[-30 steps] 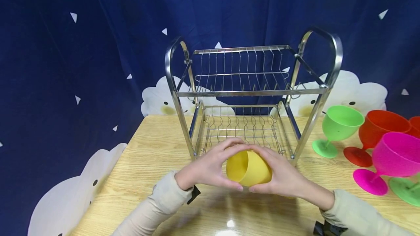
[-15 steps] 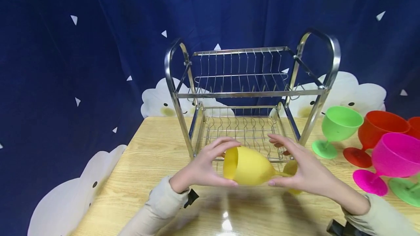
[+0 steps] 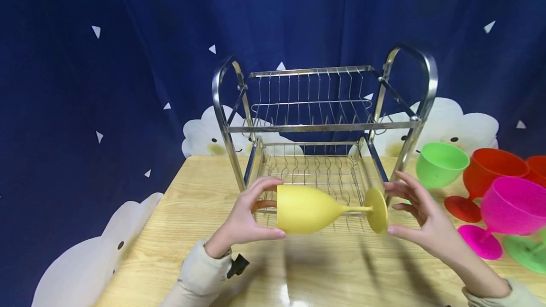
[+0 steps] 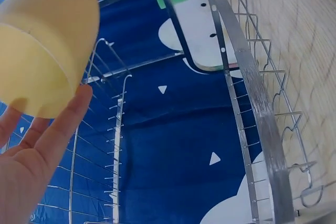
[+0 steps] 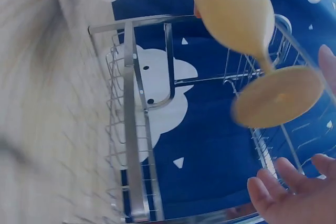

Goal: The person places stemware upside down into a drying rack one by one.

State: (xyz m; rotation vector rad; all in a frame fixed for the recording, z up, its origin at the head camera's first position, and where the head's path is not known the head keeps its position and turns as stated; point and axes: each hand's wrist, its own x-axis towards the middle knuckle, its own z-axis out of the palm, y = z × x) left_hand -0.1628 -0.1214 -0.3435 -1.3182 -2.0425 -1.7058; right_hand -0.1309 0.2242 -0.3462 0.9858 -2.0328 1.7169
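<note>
A yellow plastic goblet (image 3: 307, 207) is held on its side just in front of the lower tier of a steel two-tier dish rack (image 3: 320, 127). Its mouth points left and its foot right. My left hand (image 3: 245, 217) grips the bowl near the rim, with fingers on top and thumb beneath. My right hand (image 3: 420, 212) is spread open just right of the foot, which it does not grip. The left wrist view shows the left hand (image 4: 31, 166) against the bowl (image 4: 42, 51). In the right wrist view the right hand (image 5: 294, 198) is apart from the foot (image 5: 278, 95).
The rack stands on a wooden table (image 3: 200, 193) before a dark blue curtain. At the right stand a green goblet (image 3: 439, 165), a red one (image 3: 490, 174), a pink one (image 3: 507, 207), and parts of others at the edge.
The goblet has turned from mouth-toward-me to lying sideways and has risen toward the rack. My right hand left the bowl and moved right to the foot. My left hand kept its hold.
</note>
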